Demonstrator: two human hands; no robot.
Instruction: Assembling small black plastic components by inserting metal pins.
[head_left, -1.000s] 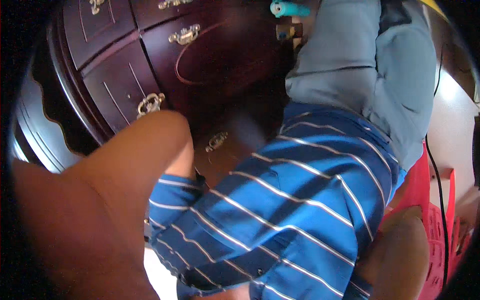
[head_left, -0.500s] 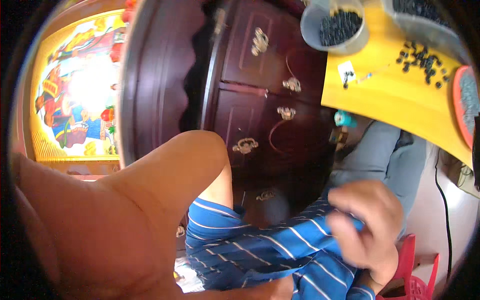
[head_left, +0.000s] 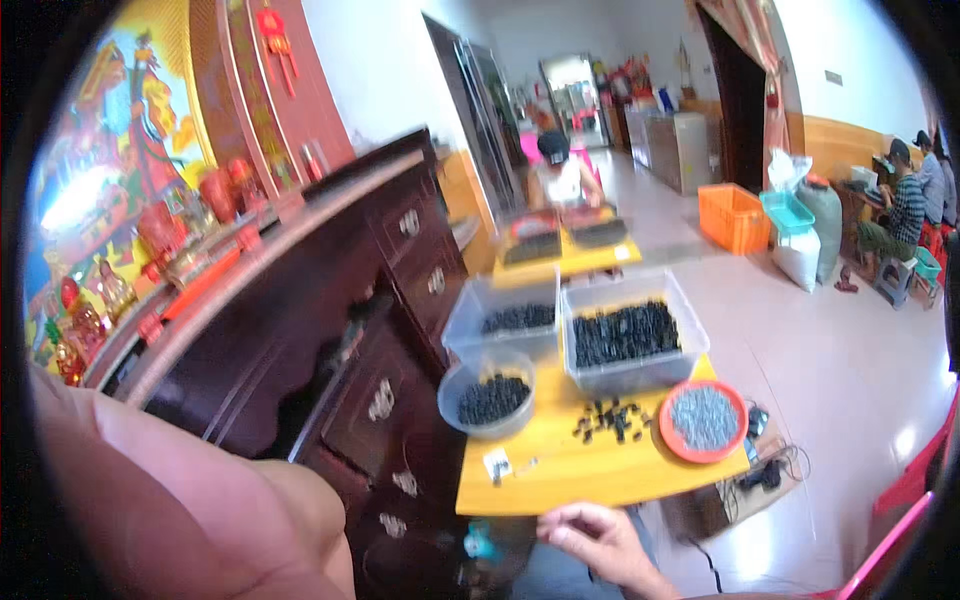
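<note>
My right hand (head_left: pixel 598 548) is just short of the near edge of the yellow table (head_left: pixel 560 490). Its fingers are loosely bent with a gap to the thumb, and nothing shows in them. My left arm (head_left: pixel 220 510) is raised and bent very close at the lower left; its fingers lie out of view. On the table, a round clear tub (head_left: pixel 447 408) holds small black parts (head_left: pixel 495 400). Beside several loose black pieces (head_left: pixel 612 420) stands an orange-red bowl (head_left: pixel 668 442) of small grey parts (head_left: pixel 705 417). A white paper slip (head_left: pixel 497 462) with black pieces lies near the front edge.
Two rectangular clear bins (head_left: pixel 690 345) of black parts stand farther back. A dark wooden cabinet (head_left: pixel 320 350) borders the left. Another person (head_left: pixel 565 180) sits at a far table; more people (head_left: pixel 895 205) sit at right. An orange crate (head_left: pixel 735 215) and sacks (head_left: pixel 800 255) rest on the floor.
The view has swung up from my lap and the cabinet to the table and room. My right hand, blurred over my striped clothing before, now shows by the table's near edge.
</note>
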